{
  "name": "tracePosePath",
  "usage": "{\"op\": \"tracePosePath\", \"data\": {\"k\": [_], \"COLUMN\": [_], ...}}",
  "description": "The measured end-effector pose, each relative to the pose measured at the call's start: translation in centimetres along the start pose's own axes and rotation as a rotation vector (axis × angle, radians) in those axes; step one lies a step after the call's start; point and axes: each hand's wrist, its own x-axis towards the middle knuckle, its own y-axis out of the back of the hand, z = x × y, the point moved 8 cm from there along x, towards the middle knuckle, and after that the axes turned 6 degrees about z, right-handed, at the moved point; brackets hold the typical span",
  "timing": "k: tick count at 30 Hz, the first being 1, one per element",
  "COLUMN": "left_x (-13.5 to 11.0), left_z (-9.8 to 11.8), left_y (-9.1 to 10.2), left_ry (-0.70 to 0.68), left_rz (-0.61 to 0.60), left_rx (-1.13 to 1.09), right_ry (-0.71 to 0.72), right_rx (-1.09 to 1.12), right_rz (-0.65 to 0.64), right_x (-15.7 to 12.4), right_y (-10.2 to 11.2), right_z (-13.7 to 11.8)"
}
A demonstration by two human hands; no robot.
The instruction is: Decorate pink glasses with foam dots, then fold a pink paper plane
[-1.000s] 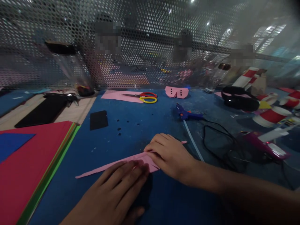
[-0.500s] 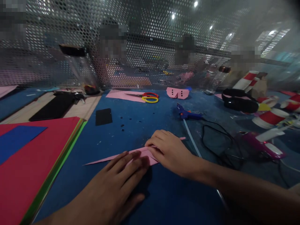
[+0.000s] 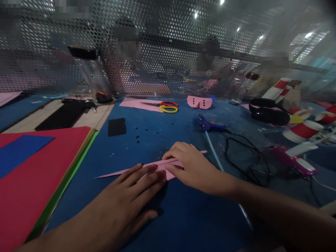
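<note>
A long, narrow piece of pink paper (image 3: 123, 171) lies folded on the blue table top (image 3: 162, 136), its thin point reaching left. My left hand (image 3: 131, 199) lies flat on its near part, fingers stretched out and pressing down. My right hand (image 3: 191, 166) rests on the paper's right half with fingers curled, fingertips pinching along the raised fold edge. A pink tip (image 3: 202, 152) sticks out past the right hand.
A stack of red, blue and green sheets (image 3: 34, 175) lies left. Beyond are a black card (image 3: 117, 126), scissors (image 3: 164, 106) on pink paper, a folded pink piece (image 3: 198, 102), a blue glue gun (image 3: 210, 126) with cable, a purple glue gun (image 3: 291, 159), striped cups (image 3: 301, 129). People sit behind a perforated screen (image 3: 168, 45).
The fold under my right hand has lifted slightly along its edge. Both hands stay on the pink paper; the view has shifted a little.
</note>
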Motion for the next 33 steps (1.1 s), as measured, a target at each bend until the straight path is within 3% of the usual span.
{"op": "tracePosePath", "data": {"k": [11,33], "left_x": [0.3,0.4], "left_z": [-0.7,-1.0], "left_y": [-0.2,0.1], "left_ry": [0.075,0.056], "left_rz": [-0.035,-0.031], "left_rx": [-0.124,-0.136], "right_ry": [0.0,0.028], "right_rx": [-0.027,-0.091], "right_rz": [0.003,-0.046], "right_x": [-0.5,-0.6], "right_y": [0.1,0.1], "right_z": [-1.1,-1.2]}}
